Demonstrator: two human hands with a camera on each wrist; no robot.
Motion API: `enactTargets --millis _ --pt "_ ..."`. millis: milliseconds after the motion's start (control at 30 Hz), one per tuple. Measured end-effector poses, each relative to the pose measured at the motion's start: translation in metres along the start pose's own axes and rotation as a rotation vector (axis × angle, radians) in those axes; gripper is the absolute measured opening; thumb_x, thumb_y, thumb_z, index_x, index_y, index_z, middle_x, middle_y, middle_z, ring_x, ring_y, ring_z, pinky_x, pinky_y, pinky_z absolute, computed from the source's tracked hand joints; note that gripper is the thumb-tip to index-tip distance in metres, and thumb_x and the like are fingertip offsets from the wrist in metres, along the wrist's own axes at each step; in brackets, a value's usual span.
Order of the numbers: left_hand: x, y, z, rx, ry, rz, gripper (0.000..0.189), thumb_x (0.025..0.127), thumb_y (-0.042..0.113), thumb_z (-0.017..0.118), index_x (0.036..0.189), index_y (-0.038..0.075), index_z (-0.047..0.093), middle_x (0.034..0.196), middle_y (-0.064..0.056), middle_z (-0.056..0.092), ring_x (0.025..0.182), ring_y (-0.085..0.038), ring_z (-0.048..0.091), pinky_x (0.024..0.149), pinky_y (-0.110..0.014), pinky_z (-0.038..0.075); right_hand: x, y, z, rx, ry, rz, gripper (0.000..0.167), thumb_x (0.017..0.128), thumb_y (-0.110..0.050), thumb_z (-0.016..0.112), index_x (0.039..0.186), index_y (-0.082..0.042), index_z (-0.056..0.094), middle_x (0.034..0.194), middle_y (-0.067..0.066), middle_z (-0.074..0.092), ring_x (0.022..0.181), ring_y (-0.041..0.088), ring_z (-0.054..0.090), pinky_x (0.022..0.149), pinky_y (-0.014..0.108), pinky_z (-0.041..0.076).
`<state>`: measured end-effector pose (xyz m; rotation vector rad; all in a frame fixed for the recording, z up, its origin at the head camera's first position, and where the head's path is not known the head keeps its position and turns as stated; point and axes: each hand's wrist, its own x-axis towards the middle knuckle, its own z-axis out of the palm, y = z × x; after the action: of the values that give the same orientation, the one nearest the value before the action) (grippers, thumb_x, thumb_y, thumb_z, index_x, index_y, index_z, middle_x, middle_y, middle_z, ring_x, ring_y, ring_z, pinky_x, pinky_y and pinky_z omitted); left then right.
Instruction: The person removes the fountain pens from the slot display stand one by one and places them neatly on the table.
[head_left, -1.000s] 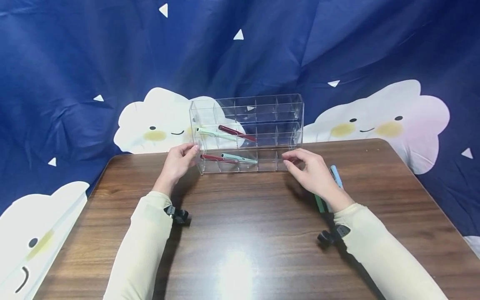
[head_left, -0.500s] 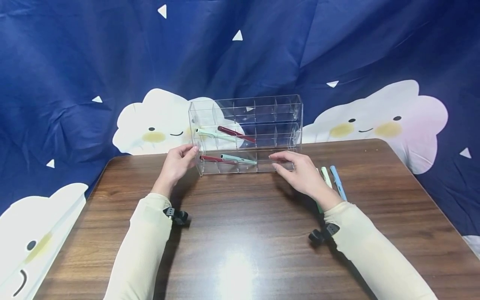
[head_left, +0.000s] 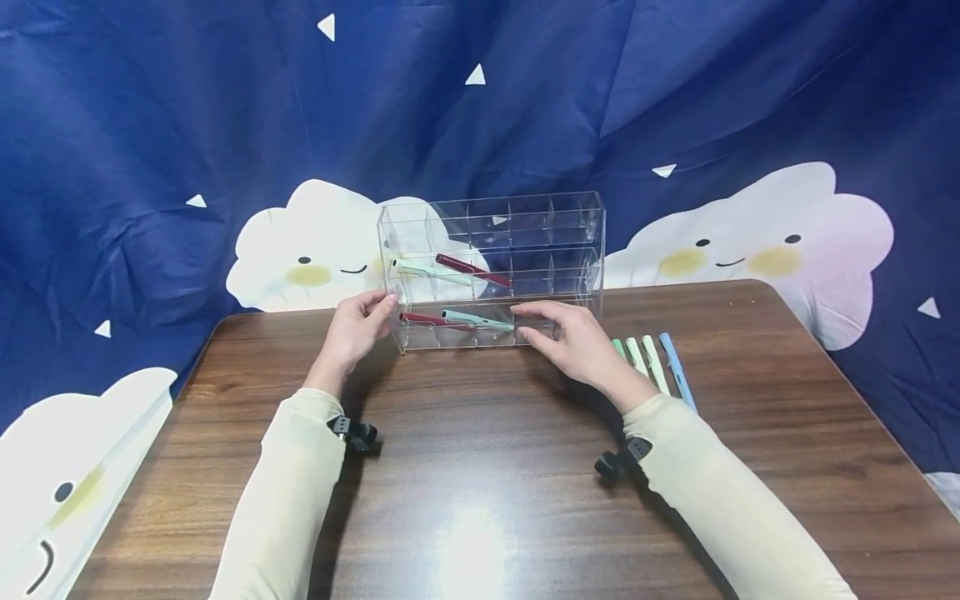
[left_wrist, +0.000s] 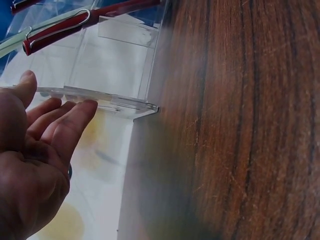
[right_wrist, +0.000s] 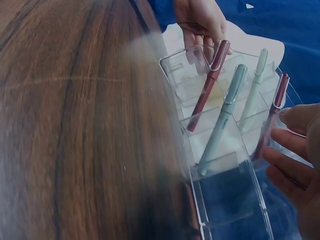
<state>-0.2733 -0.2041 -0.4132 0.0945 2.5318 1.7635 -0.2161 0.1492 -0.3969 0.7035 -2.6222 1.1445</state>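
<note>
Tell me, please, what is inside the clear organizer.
Bottom row: a red pen and a teal pen; above: a pale green pen and a dark red pen. In the head view, the right hand hides part of the bottom row.

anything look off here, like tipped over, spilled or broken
Nothing looks spilled or visibly broken. The clear organizer stands upright on the table. Mildly askew: the four pens in it lean at slants rather than standing straight, though that may be normal storage. The other pens lie flat on the table.
</note>
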Motion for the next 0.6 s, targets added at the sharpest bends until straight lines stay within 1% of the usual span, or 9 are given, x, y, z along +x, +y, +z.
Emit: enactTargets --millis 67,100,167,300,467,600 --pt "0.001 -0.001 0.001 0.004 0.004 0.000 0.048 0.113 0.027 0.059 0.149 -0.006 0.058 0.135 -0.033 0.069 0.128 -0.039 0.070 0.102 -0.033 0.064 0.002 -0.001 0.004 0.009 0.001 -0.009 0.034 0.102 -0.014 0.076 0.136 -0.011 0.075 0.136 0.011 0.077 0.098 0.031 0.075 0.093 0.046 0.063" --pt "0.001 -0.001 0.001 0.005 0.005 0.002 0.048 0.113 0.027 0.059 0.149 -0.006 0.058 0.135 -0.033 0.069 0.128 -0.039 0.070 0.102 -0.034 0.064 0.003 -0.002 0.006 0.019 0.001 -0.017 0.034 0.102 -0.013 0.076 0.135 -0.010 0.075 0.136 0.012 0.076 0.108 0.032 0.076 0.099 0.049 0.063" --pt "0.002 -0.001 0.001 0.008 0.009 0.000 0.049 0.113 0.027 0.059 0.149 -0.006 0.058 0.135 -0.033 0.069 0.128 -0.039 0.070 0.102 -0.034 0.064 0.005 -0.002 0.010 0.031 0.000 -0.032 0.034 0.101 -0.012 0.076 0.135 -0.008 0.074 0.136 0.013 0.076 0.128 0.033 0.072 0.109 0.053 0.061" --pt "0.002 -0.001 0.001 0.008 0.013 -0.010 0.050 0.114 0.028 0.058 0.150 -0.005 0.057 0.135 -0.031 0.069 0.131 -0.042 0.069 0.101 -0.033 0.065 0.008 -0.003 0.018 0.037 -0.010 -0.052 0.034 0.101 -0.010 0.076 0.135 -0.006 0.074 0.137 0.014 0.076 0.129 0.034 0.071 0.110 0.052 0.061" --pt "0.002 -0.001 0.001 0.007 0.012 -0.014 0.049 0.114 0.027 0.058 0.150 -0.005 0.057 0.134 -0.032 0.069 0.132 -0.044 0.068 0.100 -0.034 0.065 0.015 -0.006 0.025 0.018 -0.023 -0.079 0.035 0.101 -0.013 0.076 0.136 -0.008 0.073 0.138 0.013 0.075 0.133 0.034 0.070 0.115 0.051 0.057" --pt "0.001 -0.001 0.001 0.007 0.014 -0.013 0.049 0.114 0.027 0.059 0.150 -0.005 0.057 0.133 -0.031 0.069 0.132 -0.043 0.068 0.100 -0.034 0.065 0.020 -0.007 0.029 0.016 -0.043 -0.101 0.035 0.101 -0.014 0.076 0.136 -0.006 0.073 0.138 0.014 0.075 0.132 0.033 0.070 0.116 0.050 0.057"
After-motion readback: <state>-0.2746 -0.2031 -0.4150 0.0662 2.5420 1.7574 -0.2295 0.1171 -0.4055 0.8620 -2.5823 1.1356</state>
